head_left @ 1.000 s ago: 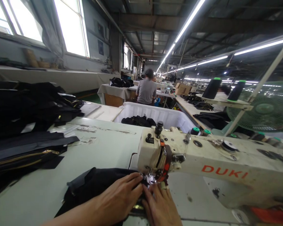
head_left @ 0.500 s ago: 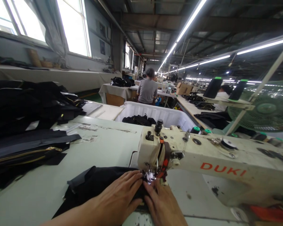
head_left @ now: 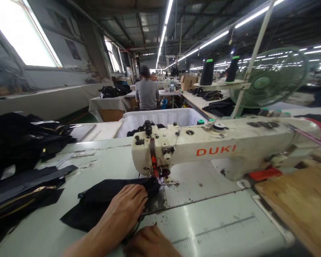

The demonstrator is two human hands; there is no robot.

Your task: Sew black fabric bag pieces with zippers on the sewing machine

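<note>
A black fabric piece [head_left: 96,200] lies on the pale table, its far right end beneath the presser foot [head_left: 168,182] of the sewing machine [head_left: 187,148]. My left hand [head_left: 125,205] rests over the fabric's right part, fingers together and bent down at its edge, gripping it just left of the needle area. Low in the view, close to the table's front, my right hand [head_left: 149,242] is closed with curled fingers, beside a dark fabric edge. Whatever its fingertips hold is hidden.
Black fabric pieces with gold zippers [head_left: 24,200] are piled at the left. Behind the machine stands a white bin [head_left: 163,116] holding black cloth. A wooden board [head_left: 299,203] is at the right. Thread cones [head_left: 207,73] and a green fan [head_left: 264,80] rise behind. A person [head_left: 147,91] sits farther off.
My right hand has drawn back from the presser foot toward the table's front and curled. My left hand stays on the fabric. The view has swung to the right.
</note>
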